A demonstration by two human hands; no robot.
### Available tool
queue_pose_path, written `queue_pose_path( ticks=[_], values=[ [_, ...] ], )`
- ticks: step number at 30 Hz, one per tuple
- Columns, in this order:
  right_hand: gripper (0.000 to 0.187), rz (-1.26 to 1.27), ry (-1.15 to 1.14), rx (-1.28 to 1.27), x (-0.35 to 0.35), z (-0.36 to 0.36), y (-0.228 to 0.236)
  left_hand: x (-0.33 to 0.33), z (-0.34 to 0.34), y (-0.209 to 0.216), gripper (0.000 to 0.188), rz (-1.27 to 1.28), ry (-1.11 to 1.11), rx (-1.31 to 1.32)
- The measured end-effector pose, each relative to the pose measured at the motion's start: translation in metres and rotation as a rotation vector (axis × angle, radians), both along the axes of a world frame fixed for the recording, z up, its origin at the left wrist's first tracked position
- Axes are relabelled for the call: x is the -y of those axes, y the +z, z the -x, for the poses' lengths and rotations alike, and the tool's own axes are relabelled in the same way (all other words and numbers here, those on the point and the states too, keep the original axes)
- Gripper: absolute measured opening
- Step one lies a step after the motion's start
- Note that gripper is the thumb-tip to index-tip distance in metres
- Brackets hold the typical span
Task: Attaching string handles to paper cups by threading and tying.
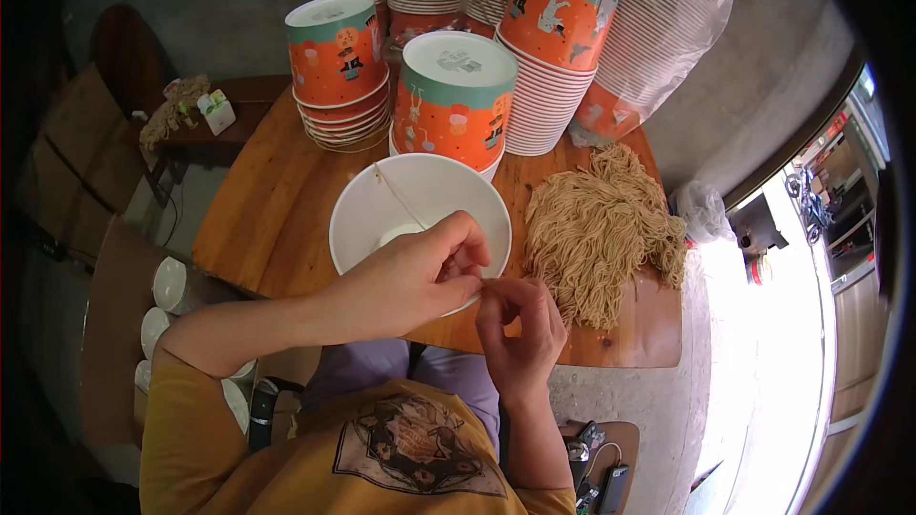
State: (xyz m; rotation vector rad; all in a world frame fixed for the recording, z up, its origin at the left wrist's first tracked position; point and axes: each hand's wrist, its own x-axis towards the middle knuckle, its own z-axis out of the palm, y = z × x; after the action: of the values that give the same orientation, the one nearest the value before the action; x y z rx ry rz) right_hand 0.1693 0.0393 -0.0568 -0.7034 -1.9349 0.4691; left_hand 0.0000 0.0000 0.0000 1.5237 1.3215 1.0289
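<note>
A white paper bucket (420, 186) stands open-side up at the table's near edge. A thin tan string (399, 194) runs from a spot on its far left rim across the opening to my left hand. My left hand (425, 265) is over the bucket, its fingers closed in a pinch on the string. Against its fingertips, at the near right rim, my right hand (527, 329) is also closed in a pinch; a tiny bit of string seems to show between the fingertips. The fingers hide the string's end and part of the rim.
On the wooden table (272, 200), a heap of tan strings (601, 229) lies to the right. Upside-down orange and green buckets (456, 100) stand stacked behind, with plastic-wrapped stacks (658, 29) farther back. White buckets (172, 284) lie at left; a small stand with a phone (614, 488) is at lower right.
</note>
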Motion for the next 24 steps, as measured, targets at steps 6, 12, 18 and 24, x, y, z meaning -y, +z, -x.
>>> queue_pose_path(
  ticks=[6,12,18,24],
  values=[
    [0.017,0.287,0.049,-0.152,0.006,0.003,0.002,0.001,-0.001,0.0,0.017,-0.071,-0.01,-0.061],
    [0.016,0.112,0.006,-0.11,0.004,0.005,-0.002,0.0,0.001,0.001,0.018,-0.052,-0.023,-0.04],
    [0.016,0.178,0.026,-0.146,0.004,0.003,-0.007,0.0,0.001,0.004,0.02,-0.05,-0.04,-0.09],
    [0.007,0.739,0.225,-0.453,0.005,0.002,-0.004,-0.006,0.01,-0.002,0.014,-0.081,-0.015,-0.105]
  ],
)
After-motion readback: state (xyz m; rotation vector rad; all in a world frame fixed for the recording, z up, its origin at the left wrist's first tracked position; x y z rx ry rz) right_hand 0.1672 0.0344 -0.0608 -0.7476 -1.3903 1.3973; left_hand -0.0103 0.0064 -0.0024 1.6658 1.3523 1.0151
